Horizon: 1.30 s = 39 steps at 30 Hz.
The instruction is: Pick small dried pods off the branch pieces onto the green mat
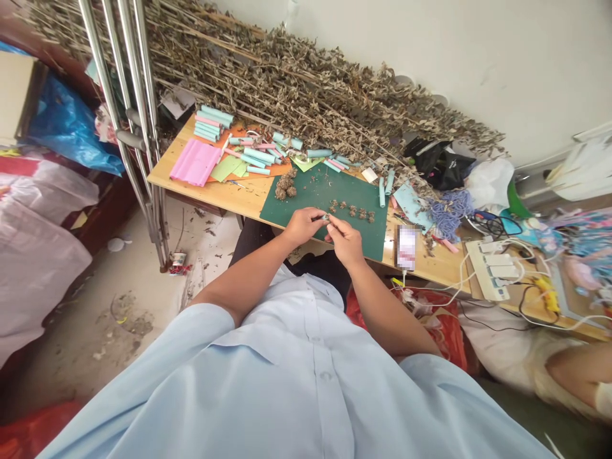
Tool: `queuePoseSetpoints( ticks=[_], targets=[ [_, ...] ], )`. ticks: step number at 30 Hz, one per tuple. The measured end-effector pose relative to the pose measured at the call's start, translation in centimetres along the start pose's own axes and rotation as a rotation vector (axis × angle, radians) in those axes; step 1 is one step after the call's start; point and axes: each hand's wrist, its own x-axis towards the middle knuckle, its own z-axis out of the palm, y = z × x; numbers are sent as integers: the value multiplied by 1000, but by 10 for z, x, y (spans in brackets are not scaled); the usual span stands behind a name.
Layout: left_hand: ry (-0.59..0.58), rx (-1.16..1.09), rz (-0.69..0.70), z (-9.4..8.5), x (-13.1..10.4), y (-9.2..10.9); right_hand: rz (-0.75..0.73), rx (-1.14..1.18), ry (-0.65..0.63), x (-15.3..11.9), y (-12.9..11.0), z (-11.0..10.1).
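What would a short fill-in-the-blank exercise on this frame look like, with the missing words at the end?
1. The left hand and right hand meet at the near edge of a ____ mat.
2. As pictured, the piled brown clumps lie to the ____ of the small brown pieces.
3. A white ____ leads from the lower end of the phone.
4. The ridged sheet near the left end of the table is ____.

Missing words: green; left; cable; pink.

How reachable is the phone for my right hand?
Probably yes: the phone lies to the right of the right hand, with only green mat and table between, though its fingers seem busy with a small item.
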Motion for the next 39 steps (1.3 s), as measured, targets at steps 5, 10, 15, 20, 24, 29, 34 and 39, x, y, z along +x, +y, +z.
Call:
queuePoseSetpoints(
  ticks=[5,10,15,20,24,29,34,39],
  targets=[
    [5,20,19,0,0,0,-182,-227,1,-2,-10,-4],
    [10,16,13,0,0,-1,-376,-691,-19,-3,-26,-11],
    [5,17,-1,0,0,2,-421,-915,-64,2,-35,-17],
    [-8,23,-3,-2,0,2,-442,-670,22,2,-33,-19],
    [-2,4,-1,-2,0,1,-473,-666,36,-2,-27,-18],
    [-2,-6,3,0,-1,-1,-402,-553,59,1,-20,-13],
    [20,-1,-9,0,0,-4,-346,-345,51,8,-19,-9],
    [11,18,-6,-1,1,-3,-349,-370,34,9,-20,-17]
  ],
)
